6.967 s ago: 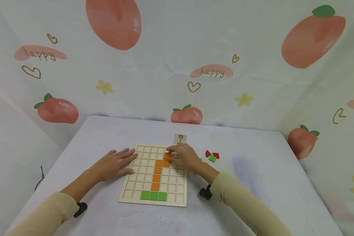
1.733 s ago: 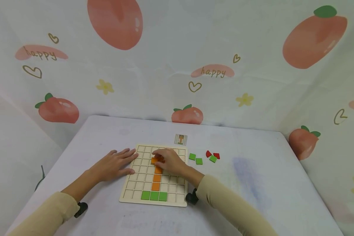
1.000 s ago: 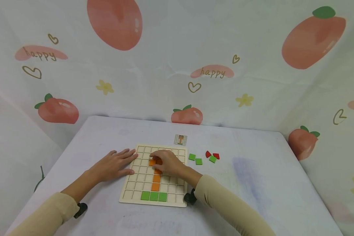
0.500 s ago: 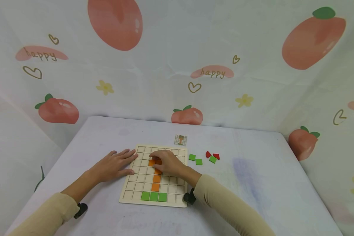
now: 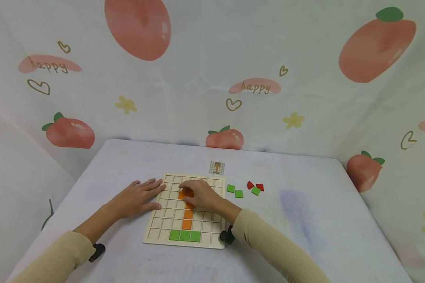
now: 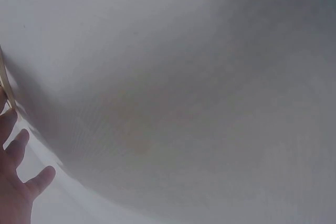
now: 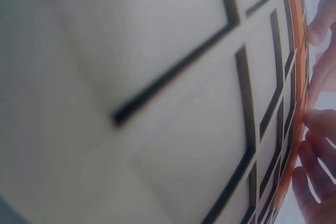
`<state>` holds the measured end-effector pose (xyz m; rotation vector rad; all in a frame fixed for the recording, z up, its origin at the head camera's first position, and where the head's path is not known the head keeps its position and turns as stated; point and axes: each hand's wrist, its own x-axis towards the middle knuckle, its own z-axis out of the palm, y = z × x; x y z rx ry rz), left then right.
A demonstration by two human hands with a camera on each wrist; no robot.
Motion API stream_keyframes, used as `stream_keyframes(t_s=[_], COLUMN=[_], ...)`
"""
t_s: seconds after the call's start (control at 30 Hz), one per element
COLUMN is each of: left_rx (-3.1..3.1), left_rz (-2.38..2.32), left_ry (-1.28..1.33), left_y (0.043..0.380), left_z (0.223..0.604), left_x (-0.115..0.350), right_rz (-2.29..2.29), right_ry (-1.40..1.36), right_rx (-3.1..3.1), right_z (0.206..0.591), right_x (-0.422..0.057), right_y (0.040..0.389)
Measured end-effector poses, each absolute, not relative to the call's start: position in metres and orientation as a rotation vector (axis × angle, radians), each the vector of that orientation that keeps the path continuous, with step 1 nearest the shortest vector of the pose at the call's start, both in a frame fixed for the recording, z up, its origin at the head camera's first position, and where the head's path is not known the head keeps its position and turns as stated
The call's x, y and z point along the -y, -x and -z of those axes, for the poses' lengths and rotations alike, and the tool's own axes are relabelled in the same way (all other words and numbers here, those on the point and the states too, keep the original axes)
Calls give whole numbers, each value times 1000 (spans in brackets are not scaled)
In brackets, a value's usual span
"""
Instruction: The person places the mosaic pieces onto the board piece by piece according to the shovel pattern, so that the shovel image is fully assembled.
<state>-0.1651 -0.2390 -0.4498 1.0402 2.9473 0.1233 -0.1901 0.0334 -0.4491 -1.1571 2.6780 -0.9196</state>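
Observation:
A pale wooden grid board (image 5: 166,223) lies on the table with orange square tiles (image 5: 188,214) in a column and a row of green square tiles (image 5: 185,236) near its front edge. My right hand (image 5: 203,196) is over the upper middle of the board, thumb and fingertips bent about an orange square tile (image 5: 182,195) left of the column's top. Its fingers cover part of the orange tiles beneath. Flat at the board's left edge rests my left hand (image 5: 136,199), fingers spread and fingertips touching the board. The left wrist view catches its fingers (image 6: 41,181) beside the board's edge.
Right of the board lie loose green square tiles (image 5: 239,194) and two red wedge-shaped pieces (image 5: 259,187). A small pattern card (image 5: 217,168) with a grid picture sits behind the board. A printed white cloth (image 5: 184,98) hangs beyond the white table (image 5: 322,204).
From the board's upper right, my right hand has moved left. Its orange tile has shifted slightly left and nearer, staying nearly still for the last half second. My left hand has stayed put.

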Motion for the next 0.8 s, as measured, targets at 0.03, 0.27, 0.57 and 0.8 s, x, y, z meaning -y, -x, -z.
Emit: stream_keyframes(t_s=[0.03, 0.27, 0.57, 0.8], left_rx=[-2947, -2942, -2947, -2938], left_rz=[-124, -115, -99, -102], left_ry=[-1042, -1035, -1027, -1013], left_y=[165, 166, 167, 165], left_z=[450, 450, 451, 451], left_x=[239, 239, 240, 240], right_rz=[928, 954, 1064, 1017], right_ry=[1161, 1138, 1092, 948], right_rx=[-2677, -2679, -2729, -2860], right_z=[449, 444, 442, 441], right_x=[-34, -54, -118, -174], right_y=[190, 187, 185, 181])
